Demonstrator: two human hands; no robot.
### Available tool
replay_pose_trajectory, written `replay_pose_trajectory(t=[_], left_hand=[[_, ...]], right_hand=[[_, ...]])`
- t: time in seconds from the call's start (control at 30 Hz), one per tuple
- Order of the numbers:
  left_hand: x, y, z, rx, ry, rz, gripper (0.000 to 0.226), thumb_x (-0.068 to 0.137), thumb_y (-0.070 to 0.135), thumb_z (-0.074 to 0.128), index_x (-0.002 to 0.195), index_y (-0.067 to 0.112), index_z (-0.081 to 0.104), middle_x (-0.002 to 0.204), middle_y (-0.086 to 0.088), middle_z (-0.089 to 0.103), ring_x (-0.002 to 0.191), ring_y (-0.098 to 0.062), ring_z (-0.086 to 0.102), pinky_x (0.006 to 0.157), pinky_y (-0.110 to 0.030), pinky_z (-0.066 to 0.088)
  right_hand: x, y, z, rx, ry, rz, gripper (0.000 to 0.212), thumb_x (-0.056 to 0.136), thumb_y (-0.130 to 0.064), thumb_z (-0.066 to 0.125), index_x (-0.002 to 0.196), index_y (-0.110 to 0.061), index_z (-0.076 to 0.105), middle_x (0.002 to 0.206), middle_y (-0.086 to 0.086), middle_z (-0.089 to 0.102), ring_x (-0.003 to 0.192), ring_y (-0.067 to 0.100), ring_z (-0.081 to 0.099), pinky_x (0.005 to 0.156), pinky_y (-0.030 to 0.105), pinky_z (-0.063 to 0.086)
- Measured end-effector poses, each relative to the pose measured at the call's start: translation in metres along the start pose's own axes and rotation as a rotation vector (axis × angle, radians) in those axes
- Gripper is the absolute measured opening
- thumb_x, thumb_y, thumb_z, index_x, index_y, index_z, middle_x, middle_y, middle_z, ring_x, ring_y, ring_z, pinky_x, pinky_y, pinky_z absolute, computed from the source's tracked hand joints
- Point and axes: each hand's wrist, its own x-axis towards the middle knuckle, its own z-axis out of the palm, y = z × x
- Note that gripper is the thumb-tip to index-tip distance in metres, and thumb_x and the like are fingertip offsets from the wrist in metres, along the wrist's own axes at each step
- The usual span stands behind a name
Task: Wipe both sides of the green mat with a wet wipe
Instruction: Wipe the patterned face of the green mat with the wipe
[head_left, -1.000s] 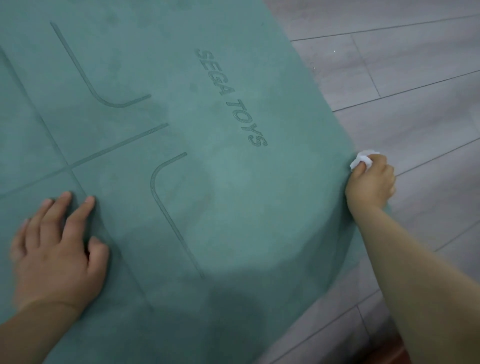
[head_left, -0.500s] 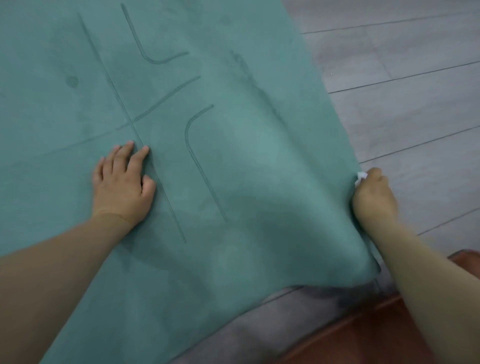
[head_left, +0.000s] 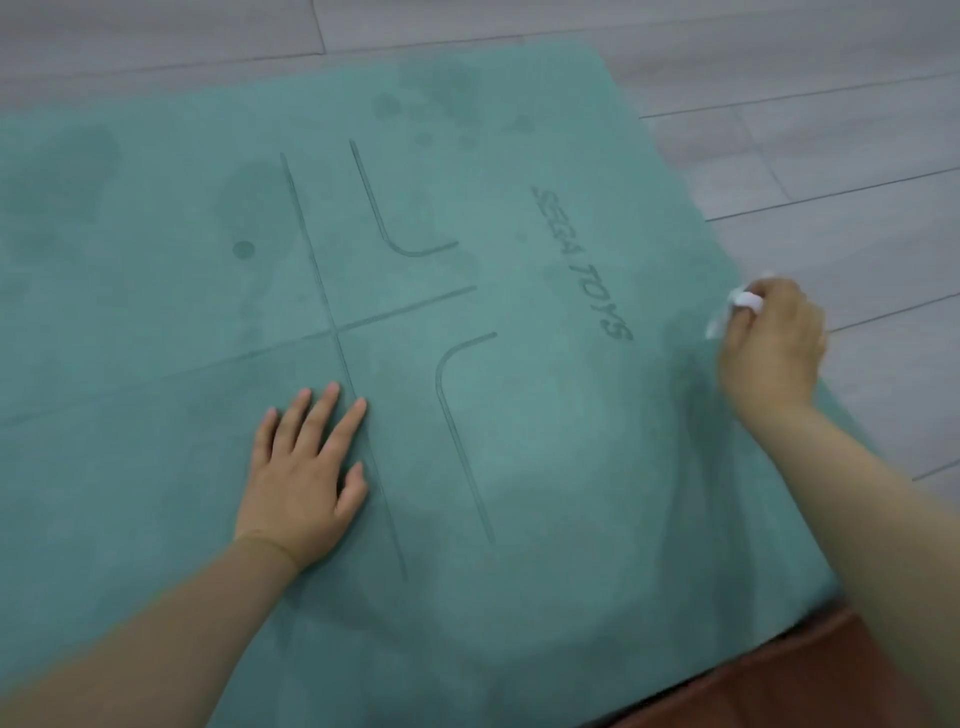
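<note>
Gripping wet wipe (head_left: 740, 306) at green mat (head_left: 545, 441) edge — right hand (head_left: 769, 348).

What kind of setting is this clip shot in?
Probably a home floor: the green mat lies spread on grey wood-look flooring, and the left hand presses flat on it while the right hand holds a wet wipe at its edge.

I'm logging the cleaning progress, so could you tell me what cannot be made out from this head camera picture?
- Underside of the green mat: hidden by the mat itself, so whether it is wiped cannot be told.
- Left part of the mat: cut off by the picture's left edge.
- Most of the wet wipe: covered by the right hand gripping it, and blurred.
- Mat under the left hand: covered by the flat palm.
- Reddish-brown thing: cut off by the bottom edge.
</note>
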Motion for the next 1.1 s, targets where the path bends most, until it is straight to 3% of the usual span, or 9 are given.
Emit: replay_pose_trajectory(t=[0.23, 0.4, 0.5, 0.57, 0.7, 0.8, 0.9, 1.0, 1.1], left_hand=[[0.001, -0.002, -0.001, -0.041, 0.035, 0.005, 0.066, 0.081, 0.037, 0.04, 0.145, 0.021, 0.049, 0.154, -0.008, 0.041, 0.145, -0.031, 0.031, 0.119, -0.051, 0.019], [0.001, -0.004, -0.001, -0.087, 0.069, 0.032, 0.065, 0.08, 0.034, 0.044, 0.144, 0.022, 0.049, 0.152, -0.006, 0.043, 0.143, -0.031, 0.034, 0.117, -0.051, 0.023], [0.003, -0.006, -0.002, -0.099, 0.096, 0.049, 0.066, 0.079, 0.033, 0.046, 0.144, 0.024, 0.045, 0.152, -0.005, 0.044, 0.142, -0.029, 0.035, 0.116, -0.049, 0.023], [0.002, -0.004, -0.001, -0.105, 0.105, 0.057, 0.067, 0.077, 0.031, 0.048, 0.144, 0.024, 0.045, 0.152, -0.005, 0.044, 0.142, -0.03, 0.036, 0.116, -0.049, 0.024], [0.003, -0.005, -0.004, -0.17, 0.061, 0.059, 0.073, 0.072, 0.032, 0.055, 0.144, 0.026, 0.046, 0.154, -0.004, 0.042, 0.144, -0.028, 0.035, 0.115, -0.049, 0.027], [0.001, -0.004, -0.004, -0.241, 0.051, 0.032, 0.072, 0.067, 0.03, 0.059, 0.139, 0.03, 0.051, 0.152, 0.002, 0.045, 0.142, -0.022, 0.039, 0.115, -0.044, 0.029], [0.017, -0.007, -0.01, -0.39, 0.141, -0.074, 0.059, 0.068, 0.027, 0.057, 0.127, 0.036, 0.055, 0.142, 0.012, 0.051, 0.136, -0.013, 0.043, 0.111, -0.037, 0.032], [0.053, -0.017, -0.021, -0.472, 0.183, -0.153, 0.055, 0.076, 0.024, 0.052, 0.13, 0.03, 0.051, 0.143, 0.008, 0.049, 0.139, -0.016, 0.038, 0.11, -0.043, 0.031], [0.126, -0.047, -0.036, -0.401, 0.179, -0.196, 0.057, 0.08, 0.025, 0.046, 0.137, 0.02, 0.049, 0.149, -0.002, 0.045, 0.143, -0.025, 0.031, 0.115, -0.05, 0.024]], right_hand=[[0.03, -0.167, 0.08, 0.246, -0.172, -0.439, 0.023, 0.094, -0.018, 0.039, 0.103, -0.006, 0.057, 0.102, 0.019, 0.06, 0.094, 0.04, 0.053, 0.077, 0.044, 0.038], [0.039, -0.246, 0.125, 0.19, -0.323, -0.516, 0.023, 0.092, -0.015, 0.038, 0.104, -0.011, 0.057, 0.109, 0.009, 0.06, 0.103, 0.032, 0.052, 0.077, 0.035, 0.034], [0.046, -0.258, 0.151, 0.148, -0.369, -0.455, 0.04, 0.092, -0.021, 0.03, 0.123, -0.008, 0.052, 0.129, 0.011, 0.053, 0.119, 0.032, 0.048, 0.095, 0.038, 0.035], [0.044, -0.257, 0.161, 0.209, -0.356, -0.401, 0.047, 0.091, -0.027, 0.024, 0.124, -0.008, 0.053, 0.133, 0.01, 0.053, 0.119, 0.031, 0.049, 0.099, 0.04, 0.035], [0.043, -0.252, 0.167, 0.318, -0.263, -0.409, 0.023, 0.093, -0.018, 0.043, 0.11, -0.01, 0.057, 0.137, 0.006, 0.053, 0.118, 0.031, 0.051, 0.099, 0.039, 0.035], [0.043, -0.251, 0.164, 0.328, -0.275, -0.396, 0.02, 0.092, -0.018, 0.044, 0.104, -0.012, 0.057, 0.138, 0.005, 0.052, 0.118, 0.031, 0.051, 0.1, 0.04, 0.036], [0.044, -0.252, 0.163, 0.31, -0.303, -0.38, 0.017, 0.09, -0.018, 0.044, 0.102, -0.015, 0.056, 0.14, 0.001, 0.05, 0.119, 0.029, 0.05, 0.099, 0.04, 0.035], [0.044, -0.253, 0.161, 0.294, -0.326, -0.365, 0.014, 0.088, -0.017, 0.045, 0.098, -0.014, 0.054, 0.142, -0.001, 0.048, 0.118, 0.029, 0.051, 0.098, 0.041, 0.038], [0.044, -0.255, 0.158, 0.274, -0.34, -0.357, 0.016, 0.086, -0.02, 0.042, 0.095, -0.014, 0.054, 0.142, -0.001, 0.048, 0.119, 0.029, 0.051, 0.097, 0.042, 0.04]])
